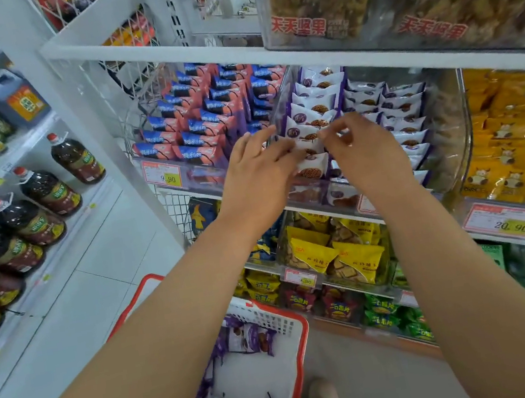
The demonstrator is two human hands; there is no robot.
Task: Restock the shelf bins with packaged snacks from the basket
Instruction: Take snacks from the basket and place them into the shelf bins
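A clear shelf bin (pixel 451 132) holds rows of purple-and-white snack packs (pixel 396 114). My left hand (pixel 260 171) and my right hand (pixel 364 150) both reach into its front left row. Together they pinch one purple-and-white pack (pixel 309 142) by its top edge, left fingers on its left side, right fingers on its right corner. Below, a white basket with a red rim (pixel 301 359) stands on the floor with several more purple packs (pixel 250 340) lying loose inside.
A bin of blue-and-pink packs (pixel 202 118) sits to the left, a bin of yellow packs (pixel 501 138) to the right. Lower shelves hold yellow and green bags. Oil bottles (pixel 44 190) line the shelves at far left. An overhead shelf edge (pixel 229 51) crosses above the bins.
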